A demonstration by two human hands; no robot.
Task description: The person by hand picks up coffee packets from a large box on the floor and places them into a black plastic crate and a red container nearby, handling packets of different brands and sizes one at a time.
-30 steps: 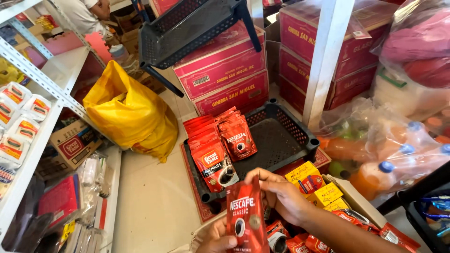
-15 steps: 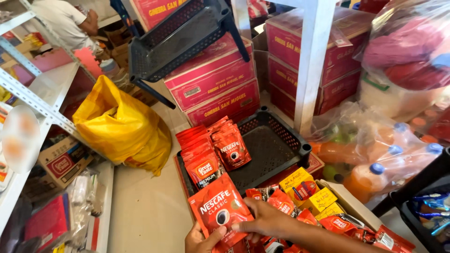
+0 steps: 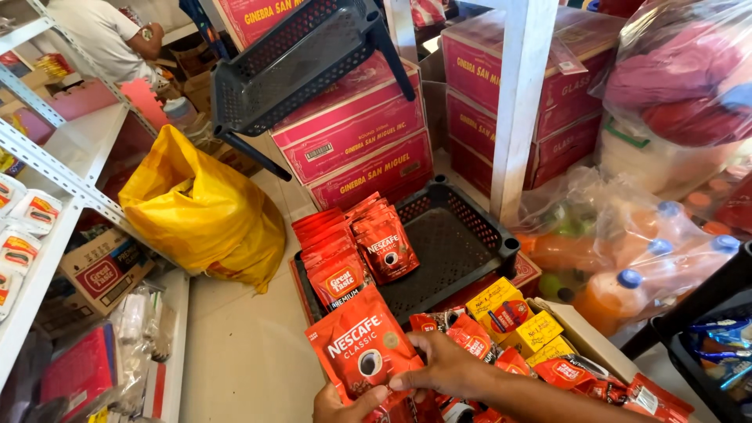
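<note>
Both hands grip a red coffee pouch (image 3: 362, 352) upright just before the black crate (image 3: 454, 251), right hand (image 3: 446, 366) fingers clamped on its lower edge, left hand (image 3: 341, 405) thumb pinching underneath, keeping it face-up like the pouches (image 3: 352, 251) stacked inside.

Daylight is falling on a pale tiled floor (image 3: 251, 360), white metal shelving (image 3: 47, 168) is standing left, a white post (image 3: 521, 102) is rising far right.
</note>
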